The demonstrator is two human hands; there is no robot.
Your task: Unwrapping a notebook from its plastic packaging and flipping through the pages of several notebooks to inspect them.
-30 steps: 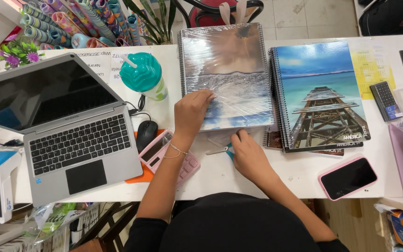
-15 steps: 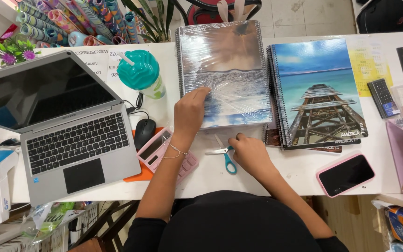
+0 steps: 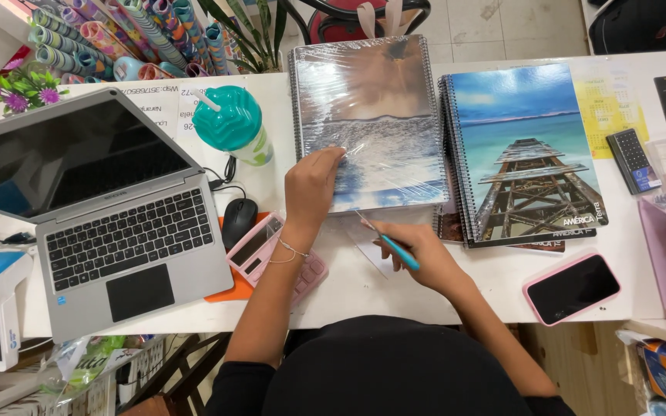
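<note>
Left hand is laid flat, fingers spread, on the wrapped notebook, pinning it. Right hand, just below the notebook, is closed around teal-handled scissors, blades angled at the wrap's lower edge.

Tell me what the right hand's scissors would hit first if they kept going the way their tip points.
The right hand holds teal-handled scissors pointing up-left. Straight on, the tip would probably first meet the bottom edge of the plastic-wrapped spiral notebook, just beside the left hand pressing on it. Height above the table is unclear.
</note>
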